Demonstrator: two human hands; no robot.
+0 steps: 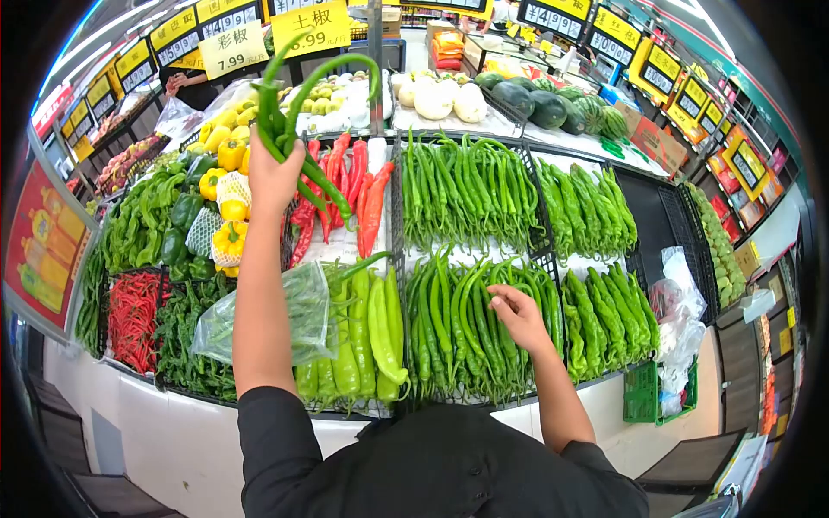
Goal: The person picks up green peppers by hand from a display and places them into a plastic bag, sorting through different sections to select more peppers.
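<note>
My left hand (275, 171) is raised over the back left of the display, closed around several long green peppers (289, 129) that stick out above and below it. Red peppers (356, 177) lie just right of that hand. Over the front row of long green peppers (453, 319), my right hand (518, 316) hovers or rests with its fingers curled and partly apart; nothing shows in it. A clear plastic bag (285, 315) lies over the greens and pale green peppers (376, 332), partly behind my left forearm.
Yellow peppers (231, 155) in foam nets sit at the left, small red chilies (134, 319) in front. Watermelons (548, 110) and white melons (434, 99) are at the back. A metal post (376, 78) rises mid-display. A green crate (641, 393) stands low right. Another person's arm (186, 79) shows back left.
</note>
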